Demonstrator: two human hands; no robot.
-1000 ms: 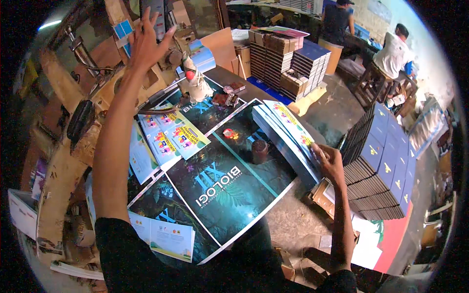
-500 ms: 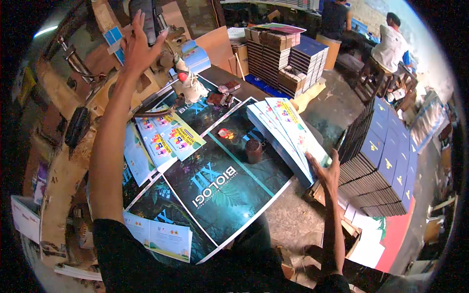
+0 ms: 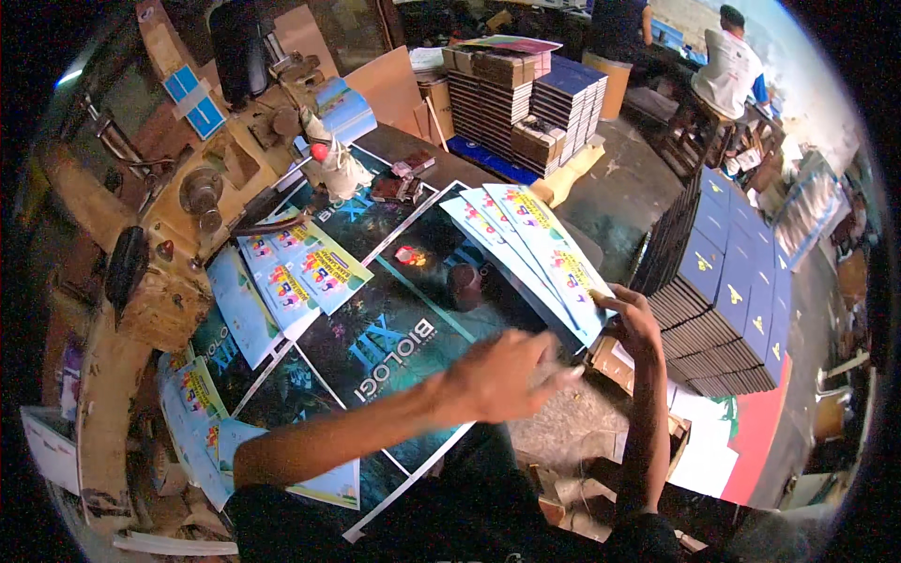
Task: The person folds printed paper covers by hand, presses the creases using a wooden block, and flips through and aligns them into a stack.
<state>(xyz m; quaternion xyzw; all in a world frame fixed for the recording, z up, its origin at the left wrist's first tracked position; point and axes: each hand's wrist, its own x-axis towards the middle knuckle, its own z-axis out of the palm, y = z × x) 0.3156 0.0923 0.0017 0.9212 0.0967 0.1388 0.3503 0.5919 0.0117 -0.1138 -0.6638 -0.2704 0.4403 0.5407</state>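
Note:
At its near end my right hand (image 3: 638, 324) grips a fanned stack of printed booklet covers (image 3: 540, 249), light blue with yellow and white panels. The stack slants over the right part of the table. My left hand (image 3: 511, 375) is in front of its near corner, a little apart from it; motion blurs the fingers, but thumb and forefinger look apart with nothing between them. More covers (image 3: 310, 267) of the same print overlap at the table's left, beside a wooden and metal machine (image 3: 202, 192). Others (image 3: 192, 403) lie at the near left edge.
Large dark poster sheets (image 3: 375, 342) cover the table. On them stand a dark round cup (image 3: 465, 284) and a cloth-wrapped object with a red tip (image 3: 336, 169). Bundled books (image 3: 488, 103) are stacked behind, and a tall pile of blue books (image 3: 718, 272) rises at right. Two people sit farther back.
My left hand has come down from the machine toward the fanned stack. Covers now lie at the table's near left edge. My right hand keeps its grip, and the view has shifted slightly.

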